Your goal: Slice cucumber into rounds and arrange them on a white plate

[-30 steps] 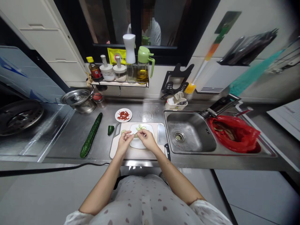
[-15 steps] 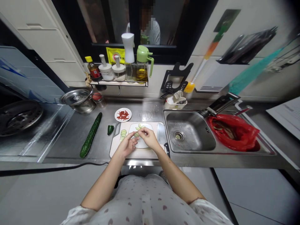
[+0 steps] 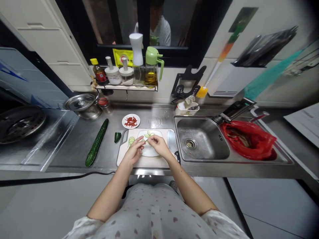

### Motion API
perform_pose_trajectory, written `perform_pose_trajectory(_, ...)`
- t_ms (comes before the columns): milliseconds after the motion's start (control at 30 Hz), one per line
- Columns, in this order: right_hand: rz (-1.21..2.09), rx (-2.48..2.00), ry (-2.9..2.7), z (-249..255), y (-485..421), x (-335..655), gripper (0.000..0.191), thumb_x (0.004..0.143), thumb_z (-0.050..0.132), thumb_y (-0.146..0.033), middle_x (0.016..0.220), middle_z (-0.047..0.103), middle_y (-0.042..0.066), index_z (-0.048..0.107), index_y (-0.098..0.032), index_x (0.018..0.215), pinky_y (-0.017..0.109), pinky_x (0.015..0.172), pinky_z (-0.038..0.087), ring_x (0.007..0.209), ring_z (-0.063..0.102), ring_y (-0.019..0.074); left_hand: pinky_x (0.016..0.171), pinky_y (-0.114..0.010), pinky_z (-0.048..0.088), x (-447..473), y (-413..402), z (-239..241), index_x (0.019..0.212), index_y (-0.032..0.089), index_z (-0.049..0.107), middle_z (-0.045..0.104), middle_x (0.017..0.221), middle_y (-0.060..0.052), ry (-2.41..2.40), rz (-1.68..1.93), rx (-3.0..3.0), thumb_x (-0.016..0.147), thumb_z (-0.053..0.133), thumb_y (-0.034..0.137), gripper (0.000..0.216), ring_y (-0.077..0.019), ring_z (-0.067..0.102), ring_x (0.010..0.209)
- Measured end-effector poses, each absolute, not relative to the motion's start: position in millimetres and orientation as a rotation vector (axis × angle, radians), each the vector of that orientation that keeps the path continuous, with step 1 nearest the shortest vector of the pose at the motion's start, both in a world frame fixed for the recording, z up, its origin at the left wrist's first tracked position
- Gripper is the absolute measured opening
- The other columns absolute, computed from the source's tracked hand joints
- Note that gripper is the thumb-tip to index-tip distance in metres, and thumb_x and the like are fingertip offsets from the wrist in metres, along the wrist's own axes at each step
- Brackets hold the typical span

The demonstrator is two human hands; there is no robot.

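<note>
Both forearms reached straight out from the body over the near edge of the counter and angled in towards each other, so that the hands met above the plate [image 3: 150,153].

The left hand [image 3: 134,151] lay palm down with the wrist low over the board [image 3: 124,158]. Its thumb and forefinger were drawn together and pointed right. The right hand [image 3: 158,146] came in from the other side, knuckles up and fingers curled, and its fingertips pinched a pale green slice [image 3: 145,142] just above the plate's far left part. The left fingertips touched the same spot, but it could not be told whether they gripped the slice too or only rested against it.

The white plate sat on the board, mostly between the two hands. More cut pieces [image 3: 149,133] lay at its far rim, and a small pile [image 3: 130,141] lay on the board just left of it. A knife [image 3: 171,137] lay along the board's right edge, apart from the right hand.

Left of the board lay a bit of green pepper [image 3: 117,137], and further left a whole cucumber [image 3: 97,142]. A dish [image 3: 131,121] of red bits stood beyond the board. The sink [image 3: 201,143] was to the right, with a red bag [image 3: 250,141] beyond it.
</note>
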State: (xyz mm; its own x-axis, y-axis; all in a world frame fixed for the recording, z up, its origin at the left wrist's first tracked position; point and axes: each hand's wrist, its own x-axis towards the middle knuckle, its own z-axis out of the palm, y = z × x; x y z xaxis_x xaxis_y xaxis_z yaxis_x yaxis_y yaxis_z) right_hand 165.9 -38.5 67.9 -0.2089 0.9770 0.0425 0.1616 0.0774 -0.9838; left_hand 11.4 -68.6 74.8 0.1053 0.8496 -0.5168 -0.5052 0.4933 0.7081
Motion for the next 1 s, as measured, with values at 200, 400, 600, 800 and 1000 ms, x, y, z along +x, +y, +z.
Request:
perform_pose_trajectory(200,1.251,-1.160,-1.501,77.1,-39.6,167.0,0.013,0.077,0.059,-0.031,0.075,0.066,0.002,0.063,-0.019,0.073,0.026,0.068,0.046,0.071,0.057,0.0138,0.046,-0.017,0.028,14.2,-68.6,76.8,0.121,0.021,0.062,0.058,0.071,0.003,1.138,1.104,0.554,0.060,0.081,0.032,0.065,-0.0044,0.047,0.055)
perform_pose_trajectory(400,1.308,-1.139,-1.567,82.8,-38.7,169.0,0.013,0.076,0.059,-0.030,0.069,0.062,-0.001,0.062,-0.018,0.072,0.025,0.064,0.044,0.065,0.055,0.0123,0.054,-0.020,0.034,18.9,-68.5,78.9,0.117,0.017,0.064,0.045,0.059,0.007,1.221,1.212,0.727,0.058,0.081,0.036,0.064,-0.0061,0.046,0.054)
perform_pose_trajectory(600,1.287,-1.155,-1.595,80.4,-35.8,168.8,0.013,0.076,0.058,-0.028,0.068,0.062,-0.001,0.063,-0.018,0.069,0.024,0.062,0.042,0.064,0.053,0.0118,0.067,-0.024,0.041,23.7,-69.3,80.1,0.119,0.018,0.060,0.055,0.067,0.004,1.203,1.291,0.820,0.060,0.077,0.033,0.063,-0.0101,0.052,0.064)
perform_pose_trajectory(800,1.302,-1.209,-1.544,78.5,-34.6,167.0,0.012,0.073,0.058,-0.026,0.069,0.064,0.000,0.064,-0.017,0.069,0.024,0.062,0.042,0.064,0.055,0.0122,0.066,-0.024,0.038,25.1,-68.9,76.1,0.113,0.019,0.062,0.053,0.067,0.003,1.323,1.329,0.944,0.063,0.074,0.034,0.054,-0.0116,0.047,0.064)
perform_pose_trajectory(1000,1.288,-1.293,-1.585,71.4,-30.0,170.5,0.011,0.072,0.058,-0.025,0.067,0.064,0.000,0.064,-0.017,0.067,0.024,0.062,0.042,0.063,0.055,0.0126,0.065,-0.023,0.037,30.2,-67.9,67.8,0.107,0.019,0.059,0.053,0.067,0.003,1.348,1.384,1.024,0.065,0.074,0.030,0.045,-0.0111,0.046,0.062)
